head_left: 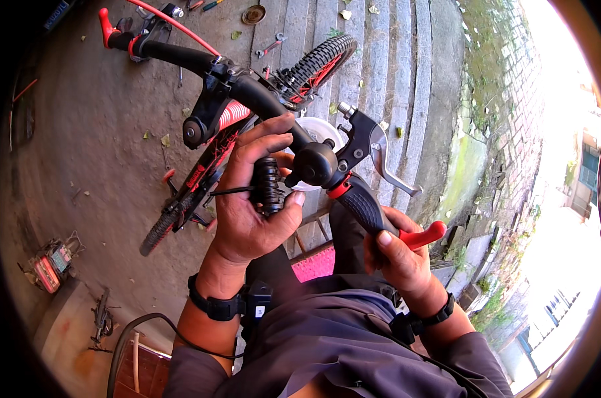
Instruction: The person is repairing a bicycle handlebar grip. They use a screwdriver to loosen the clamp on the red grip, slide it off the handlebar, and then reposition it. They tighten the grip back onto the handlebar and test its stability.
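A black ribbed cylinder (268,185) with a thin black cable lies between the thumb and fingers of my left hand (244,209). The fingertips of that hand reach up against the black handlebar (264,96) of a bicycle. Closed around the black rubber grip (361,202), my right hand (401,255) sits just below the red bar end (425,235). Inboard of the grip are a red ring (340,187), a round black bell-like part (315,164) and a silver-and-black brake lever (378,151).
One knobby tyre (323,60) shows behind the bar, another (161,229) lower left. A white bowl (323,129) lies partly hidden beneath the handlebar. A wrench (271,45) and a round tin (253,14) lie on the ground. Stone steps (406,86) run along the right.
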